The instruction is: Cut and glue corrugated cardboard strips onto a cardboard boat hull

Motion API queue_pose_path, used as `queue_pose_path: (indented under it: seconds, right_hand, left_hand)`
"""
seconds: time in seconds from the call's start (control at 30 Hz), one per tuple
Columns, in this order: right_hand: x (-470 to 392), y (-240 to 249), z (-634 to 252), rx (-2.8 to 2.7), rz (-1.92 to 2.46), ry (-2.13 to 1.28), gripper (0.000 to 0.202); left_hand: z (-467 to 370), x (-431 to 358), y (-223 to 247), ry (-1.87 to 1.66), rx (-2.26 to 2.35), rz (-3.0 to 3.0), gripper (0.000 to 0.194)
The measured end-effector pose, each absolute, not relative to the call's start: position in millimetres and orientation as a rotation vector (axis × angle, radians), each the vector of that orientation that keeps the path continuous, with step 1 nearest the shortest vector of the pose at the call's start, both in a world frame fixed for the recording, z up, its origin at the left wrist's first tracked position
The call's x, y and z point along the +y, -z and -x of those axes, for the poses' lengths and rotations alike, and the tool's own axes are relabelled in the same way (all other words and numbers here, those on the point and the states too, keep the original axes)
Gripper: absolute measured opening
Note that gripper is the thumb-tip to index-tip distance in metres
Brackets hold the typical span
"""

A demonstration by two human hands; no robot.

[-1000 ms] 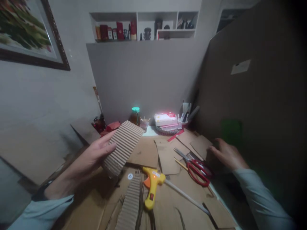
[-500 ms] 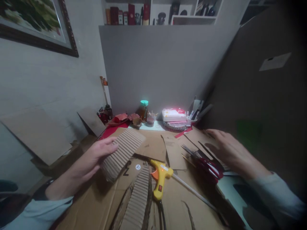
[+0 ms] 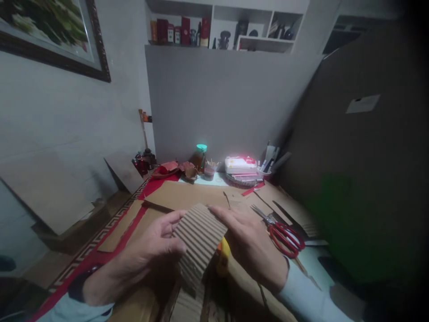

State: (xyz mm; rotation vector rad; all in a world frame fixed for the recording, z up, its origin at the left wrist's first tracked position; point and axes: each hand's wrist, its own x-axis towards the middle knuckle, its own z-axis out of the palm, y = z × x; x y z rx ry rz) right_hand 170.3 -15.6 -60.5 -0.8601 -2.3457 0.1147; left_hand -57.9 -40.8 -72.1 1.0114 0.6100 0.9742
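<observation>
A ridged piece of corrugated cardboard (image 3: 200,239) is raised over the middle of the table. My left hand (image 3: 150,248) grips its left edge, thumb on the ridged face and fingers behind. Along the right edge lies my right hand (image 3: 250,246), its fingers together against the cardboard; their undersides are hidden. Just beneath, the yellow glue gun (image 3: 224,258) is mostly covered by the cardboard and my right hand. Another ridged strip (image 3: 187,304) lies below, near the bottom edge. Red-handled scissors (image 3: 286,239) rest to the right of my right hand.
Flat cardboard sheets (image 3: 187,194) cover much of the table. At the back stand a jar with a teal lid (image 3: 201,147), a tissue pack (image 3: 240,164) and a cup of pens (image 3: 266,170). A dark panel (image 3: 351,147) rises at the right.
My right hand has come from the right side of the table to the ridged piece. My left hand has moved right and lower with the piece, which now hides much of the glue gun.
</observation>
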Motion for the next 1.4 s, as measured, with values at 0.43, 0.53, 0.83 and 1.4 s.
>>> queue_pose_path:
  seconds: [0.43,0.53,0.83,1.4]
  right_hand:
    - [-16.5,62.3,-171.1,-2.103,1.037,-0.501,0.033]
    - [-14.7,70.1,-174.6,-2.141,1.036,-0.512,0.036]
    - [-26.2,67.9,-172.0,-2.271,0.907,-0.492,0.048]
    - [-65.8,63.7,-179.1,-2.179,1.009,-0.623,0.085]
  left_hand:
    - [46.6,-28.7,74.4,-1.103,0.778,-1.259,0.030]
    - [41.9,-29.2,73.8,-1.048,0.728,-1.193,0.035]
    - [37.7,-29.1,81.1,-1.081,0.706,-1.092,0.026]
    - [39.0,-44.5,80.2,-1.056,0.726,-1.151,0.029]
